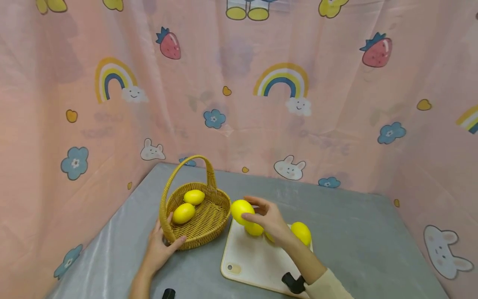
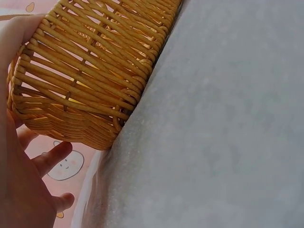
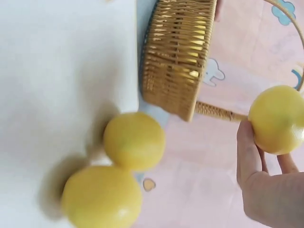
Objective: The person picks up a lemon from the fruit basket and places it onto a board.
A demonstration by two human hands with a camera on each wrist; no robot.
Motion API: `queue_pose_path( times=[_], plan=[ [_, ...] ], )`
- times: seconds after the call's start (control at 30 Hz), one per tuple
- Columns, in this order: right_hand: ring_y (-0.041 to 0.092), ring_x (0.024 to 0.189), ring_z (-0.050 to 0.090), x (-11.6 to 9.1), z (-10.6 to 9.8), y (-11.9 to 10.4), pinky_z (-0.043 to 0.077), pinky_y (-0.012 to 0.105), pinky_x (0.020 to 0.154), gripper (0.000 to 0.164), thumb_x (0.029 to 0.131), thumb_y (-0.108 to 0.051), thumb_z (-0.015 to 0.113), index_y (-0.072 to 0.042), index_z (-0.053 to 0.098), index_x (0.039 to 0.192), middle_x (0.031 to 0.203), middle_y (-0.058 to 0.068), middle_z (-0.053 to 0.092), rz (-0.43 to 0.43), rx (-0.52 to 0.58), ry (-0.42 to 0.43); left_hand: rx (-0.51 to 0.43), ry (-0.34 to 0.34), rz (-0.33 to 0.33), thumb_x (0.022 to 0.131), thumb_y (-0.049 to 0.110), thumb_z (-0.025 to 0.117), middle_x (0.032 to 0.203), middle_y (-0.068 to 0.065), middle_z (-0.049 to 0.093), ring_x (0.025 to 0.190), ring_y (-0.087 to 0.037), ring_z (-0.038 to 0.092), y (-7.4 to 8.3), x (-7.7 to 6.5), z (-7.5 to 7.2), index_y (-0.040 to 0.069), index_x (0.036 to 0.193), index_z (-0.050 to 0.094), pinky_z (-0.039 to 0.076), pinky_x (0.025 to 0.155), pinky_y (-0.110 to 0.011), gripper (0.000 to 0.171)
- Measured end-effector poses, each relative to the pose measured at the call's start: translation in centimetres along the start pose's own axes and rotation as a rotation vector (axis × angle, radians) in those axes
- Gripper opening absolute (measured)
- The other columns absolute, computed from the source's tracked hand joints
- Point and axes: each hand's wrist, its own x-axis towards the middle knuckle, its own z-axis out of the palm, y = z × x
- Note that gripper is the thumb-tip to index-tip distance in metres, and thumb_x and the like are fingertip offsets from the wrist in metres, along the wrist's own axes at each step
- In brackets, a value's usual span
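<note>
My right hand (image 1: 271, 220) pinches a yellow lemon (image 1: 242, 211) between thumb and fingers, raised beside the right rim of a wicker basket (image 1: 209, 237). In the right wrist view the held lemon (image 3: 278, 119) overlaps the foot of the basket's handle. My left hand (image 1: 158, 245) grips the basket's near left rim by the handle base, thumb over the edge; in the left wrist view some fingers (image 2: 52, 159) are spread by its woven side. Inside the basket lie two lemons, one in front (image 1: 184, 213) and one behind (image 1: 194, 197).
A white cutting board (image 1: 254, 261) lies right of the basket, with lemons (image 1: 301, 233) along its far side, one partly hidden by my right hand. The grey table (image 1: 358, 249) ends at a pink patterned curtain (image 1: 239, 137). A black device (image 1: 293, 283) sits at my right wrist.
</note>
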Motion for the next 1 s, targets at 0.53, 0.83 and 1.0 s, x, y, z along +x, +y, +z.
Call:
queue_pose_path(
  times=[0.53, 0.83, 1.0],
  plan=[
    [0.027, 0.102, 0.06, -10.6, -7.2, 3.9, 0.052, 0.044, 0.086, 0.05, 0.082, -0.01, 0.082, 0.003, 0.064, 0.127, 0.127, 0.019, 0.061, 0.192, -0.343, 0.264, -0.014, -0.011, -0.005, 0.083, 0.028, 0.08, 0.161, -0.024, 0.018, 0.144, -0.051, 0.018, 0.1, 0.0, -0.1, -0.003, 0.151, 0.037, 0.017, 0.105, -0.076, 0.087],
    [0.027, 0.097, 0.06, -12.1, -7.3, 6.0, 0.053, 0.048, 0.085, 0.053, 0.071, -0.008, 0.089, 0.0, 0.068, 0.119, 0.112, 0.012, 0.062, 0.26, -0.523, 0.262, -0.011, -0.014, -0.007, 0.082, 0.029, 0.081, 0.162, -0.025, 0.017, 0.144, -0.051, 0.017, 0.3, -0.1, -0.2, -0.003, 0.151, 0.039, 0.017, 0.105, -0.076, 0.087],
    [0.025, 0.096, 0.058, -12.4, -6.9, 6.4, 0.051, 0.044, 0.083, 0.054, 0.069, -0.008, 0.09, -0.001, 0.068, 0.118, 0.11, 0.01, 0.06, 0.263, -0.584, 0.285, -0.014, -0.017, -0.006, 0.083, 0.028, 0.08, 0.161, -0.025, 0.016, 0.144, -0.052, 0.017, 0.3, -0.1, -0.1, -0.003, 0.151, 0.038, 0.016, 0.105, -0.077, 0.086]
  ],
)
